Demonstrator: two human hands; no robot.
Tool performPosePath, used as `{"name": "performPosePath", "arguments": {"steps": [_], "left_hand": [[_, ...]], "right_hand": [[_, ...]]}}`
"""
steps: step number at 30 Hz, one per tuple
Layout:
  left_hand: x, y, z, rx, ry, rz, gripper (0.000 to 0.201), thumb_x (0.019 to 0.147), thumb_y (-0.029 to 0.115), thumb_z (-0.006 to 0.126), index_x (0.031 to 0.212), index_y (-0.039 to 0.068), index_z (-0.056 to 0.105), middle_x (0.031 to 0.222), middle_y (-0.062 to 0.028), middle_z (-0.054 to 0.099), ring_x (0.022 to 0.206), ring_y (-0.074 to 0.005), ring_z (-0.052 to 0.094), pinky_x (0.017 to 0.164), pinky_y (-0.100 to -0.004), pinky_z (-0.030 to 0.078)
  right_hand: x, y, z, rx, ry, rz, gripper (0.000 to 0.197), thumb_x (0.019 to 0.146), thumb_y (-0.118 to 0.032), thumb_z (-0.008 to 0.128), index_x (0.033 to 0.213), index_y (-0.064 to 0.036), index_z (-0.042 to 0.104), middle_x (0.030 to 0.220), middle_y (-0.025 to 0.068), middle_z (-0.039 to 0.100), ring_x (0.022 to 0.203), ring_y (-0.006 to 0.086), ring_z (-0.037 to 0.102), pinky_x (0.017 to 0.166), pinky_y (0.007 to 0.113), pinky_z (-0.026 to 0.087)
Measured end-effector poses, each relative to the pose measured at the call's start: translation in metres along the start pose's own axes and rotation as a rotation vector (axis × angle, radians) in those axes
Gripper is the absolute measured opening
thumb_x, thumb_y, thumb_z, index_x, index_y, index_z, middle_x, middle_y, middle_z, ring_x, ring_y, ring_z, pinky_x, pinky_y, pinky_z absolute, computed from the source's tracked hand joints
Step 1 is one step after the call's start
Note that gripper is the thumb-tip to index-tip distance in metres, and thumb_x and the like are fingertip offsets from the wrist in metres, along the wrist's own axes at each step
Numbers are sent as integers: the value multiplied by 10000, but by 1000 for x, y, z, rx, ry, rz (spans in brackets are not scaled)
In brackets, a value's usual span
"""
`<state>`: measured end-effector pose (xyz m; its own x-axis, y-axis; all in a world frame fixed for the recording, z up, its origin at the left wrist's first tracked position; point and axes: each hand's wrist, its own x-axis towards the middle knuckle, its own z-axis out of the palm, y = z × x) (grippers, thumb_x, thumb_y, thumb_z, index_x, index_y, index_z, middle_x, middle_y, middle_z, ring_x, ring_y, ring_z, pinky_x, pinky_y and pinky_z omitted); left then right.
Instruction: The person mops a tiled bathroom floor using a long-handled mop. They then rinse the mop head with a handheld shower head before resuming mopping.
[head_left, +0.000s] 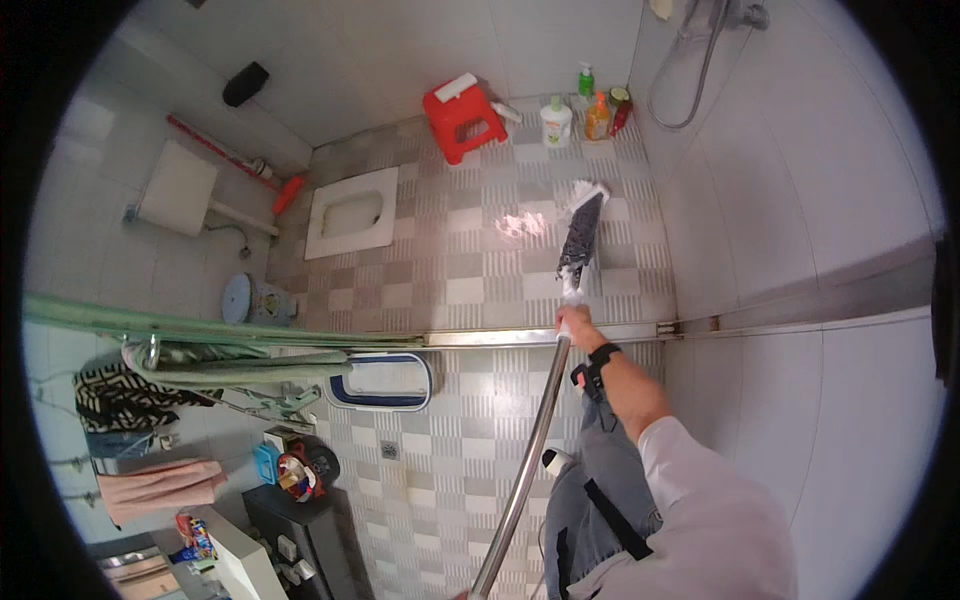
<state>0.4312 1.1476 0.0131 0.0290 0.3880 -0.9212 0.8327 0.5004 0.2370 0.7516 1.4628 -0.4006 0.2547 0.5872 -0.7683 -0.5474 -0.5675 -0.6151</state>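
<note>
Floor [470, 290]: tiled in a checked pattern of grey, beige and white squares. Walls [800, 180]: white tile. Stool [462, 118]: red. Squat pan [352, 212]: white. Mop [580, 240]: metallic silver handle, dark grey head flecked with white. Bottles: one white with a green label [556, 122], one green [586, 80], one orange [598, 116]. Basin [382, 383]: white, rimmed in blue. Cistern [178, 188]: white. Sleeve [720, 510]: white. Trousers [590, 500]: grey with black straps. Wrist strap [600, 356]: black. Hanging cloths: green [250, 365], pink [160, 485], black-and-white zigzag [120, 395].
</note>
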Motion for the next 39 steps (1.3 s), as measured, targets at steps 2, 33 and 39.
{"name": "performPosePath", "arguments": {"steps": [2, 33, 39], "left_hand": [[-39, 28, -10, -48, 242, 0, 450, 762, 163, 632, 1129, -62, 500, 877, -258, 604, 841, -341, 595, 748, -394, 478], [-4, 5, -40, -869, -230, 207, 331, 770, 106, 637, 1073, 63, 509, 772, 9, 506, 619, -72, 487, 476, -209, 357], [2, -3, -33, -759, -189, 146, 354, 775, 39, 627, 1095, 77, 481, 756, -13, 523, 542, -76, 478, 413, -205, 374]], "right_hand": [[33, -35, -17, 258, -114, 68, 92, 689, -17, 572, 677, 40, 502, 578, 110, 495, 466, 239, 518, 427, 352, 464], [-2, -157, 21, 117, 48, -170, 69, 652, 8, 555, 622, -4, 494, 512, 119, 476, 403, 231, 500, 353, 354, 402], [-11, -141, 4, 318, -178, -208, 89, 664, -78, 556, 605, -33, 506, 509, 93, 480, 394, 211, 478, 371, 326, 392]]}}
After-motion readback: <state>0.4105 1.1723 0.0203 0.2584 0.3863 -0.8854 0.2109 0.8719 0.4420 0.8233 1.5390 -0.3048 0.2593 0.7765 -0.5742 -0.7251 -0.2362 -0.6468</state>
